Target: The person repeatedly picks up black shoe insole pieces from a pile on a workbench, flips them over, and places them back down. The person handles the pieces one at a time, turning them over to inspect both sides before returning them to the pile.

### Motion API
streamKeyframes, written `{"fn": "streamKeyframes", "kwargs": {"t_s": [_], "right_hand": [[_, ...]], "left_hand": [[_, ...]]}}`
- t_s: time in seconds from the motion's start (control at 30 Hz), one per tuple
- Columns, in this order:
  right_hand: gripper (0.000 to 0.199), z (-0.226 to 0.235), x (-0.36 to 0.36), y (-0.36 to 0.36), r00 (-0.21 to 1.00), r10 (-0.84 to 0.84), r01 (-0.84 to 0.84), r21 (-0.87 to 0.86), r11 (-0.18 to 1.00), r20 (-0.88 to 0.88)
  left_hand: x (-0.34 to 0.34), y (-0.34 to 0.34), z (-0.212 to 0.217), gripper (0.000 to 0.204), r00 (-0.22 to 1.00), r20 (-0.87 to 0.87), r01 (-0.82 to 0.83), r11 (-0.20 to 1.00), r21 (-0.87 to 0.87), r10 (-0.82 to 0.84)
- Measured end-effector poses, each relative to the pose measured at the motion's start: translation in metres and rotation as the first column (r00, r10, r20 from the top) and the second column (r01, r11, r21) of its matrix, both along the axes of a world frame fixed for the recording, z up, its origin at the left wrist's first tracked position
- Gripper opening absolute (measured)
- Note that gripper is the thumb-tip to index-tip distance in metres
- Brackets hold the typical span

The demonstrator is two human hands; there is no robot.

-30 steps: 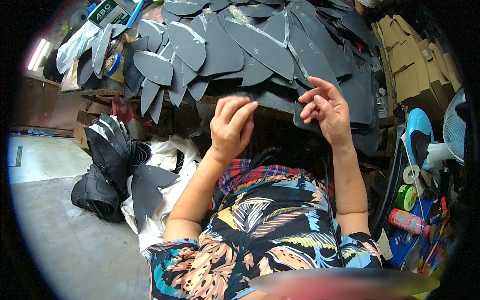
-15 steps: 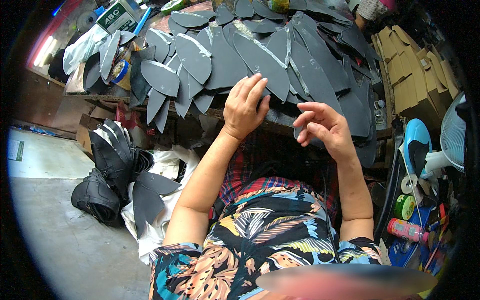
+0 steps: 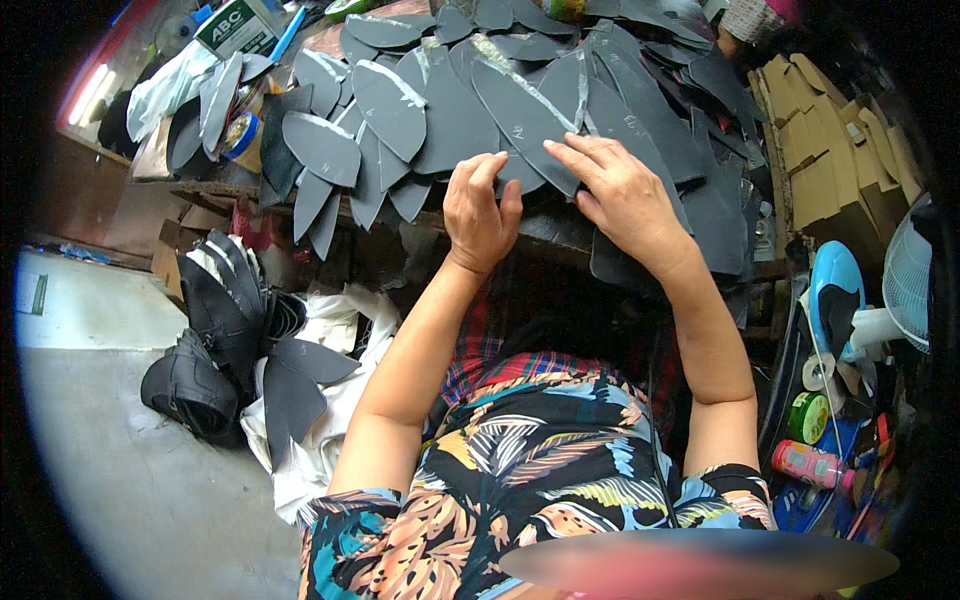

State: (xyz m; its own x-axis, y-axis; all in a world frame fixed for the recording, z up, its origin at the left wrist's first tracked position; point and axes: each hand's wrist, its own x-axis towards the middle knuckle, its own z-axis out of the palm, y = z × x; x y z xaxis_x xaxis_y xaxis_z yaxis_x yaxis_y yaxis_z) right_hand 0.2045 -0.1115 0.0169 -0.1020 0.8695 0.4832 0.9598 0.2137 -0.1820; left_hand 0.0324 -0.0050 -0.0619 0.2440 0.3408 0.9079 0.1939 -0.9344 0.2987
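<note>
The fingers (image 3: 573, 158) of the right hand (image 3: 632, 200) reach out nearly straight, open, over the lower end of a long grey piece (image 3: 515, 110) with a pale strip along its edge, the thumb apart below; whether they touch it cannot be told. The left hand (image 3: 480, 215) points up, its fingers bent forward, its thumb apart, nothing seen between them. Both forearms (image 3: 415, 345) slant inward above the plaid cloth (image 3: 530, 370). A narrow gap parts the hands over the front edge of the bench (image 3: 548, 224). Other grey pieces (image 3: 318, 150) overlap across it, several jutting past that edge. Dark open room lies between edge and plaid cloth. Cardboard (image 3: 820, 170) stands at the right; white cloth (image 3: 340, 425) lies at the left, well apart from the fingers
</note>
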Motion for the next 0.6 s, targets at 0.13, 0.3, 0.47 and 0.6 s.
{"fn": "streamKeyframes", "kwargs": {"t_s": [0.13, 0.3, 0.47, 0.6], "right_hand": [[0.037, 0.007, 0.005, 0.000, 0.982, 0.067, -0.042, 0.144, 0.989, -0.177], [0.026, 0.037, 0.019, -0.028, 0.761, 0.101, 0.081, 0.249, 0.965, -0.641], [0.029, 0.074, 0.040, -0.069, 0.851, 0.265, 0.118, 0.655, 0.746, -0.454], [0.032, 0.097, 0.043, -0.089, 0.964, 0.175, 0.032, 0.741, 0.671, -0.200]], "left_hand": [[-0.001, 0.000, 0.000, 0.036, 1.000, -0.001, 0.005, 1.000, 0.028, -0.005], [-0.003, 0.000, -0.004, 0.041, 0.999, 0.025, 0.045, 0.998, -0.033, -0.045], [-0.003, 0.001, -0.006, 0.042, 0.996, 0.037, 0.087, 0.995, -0.050, -0.086], [-0.004, 0.001, -0.005, 0.048, 0.988, -0.058, 0.147, 0.985, 0.087, -0.142]]}}
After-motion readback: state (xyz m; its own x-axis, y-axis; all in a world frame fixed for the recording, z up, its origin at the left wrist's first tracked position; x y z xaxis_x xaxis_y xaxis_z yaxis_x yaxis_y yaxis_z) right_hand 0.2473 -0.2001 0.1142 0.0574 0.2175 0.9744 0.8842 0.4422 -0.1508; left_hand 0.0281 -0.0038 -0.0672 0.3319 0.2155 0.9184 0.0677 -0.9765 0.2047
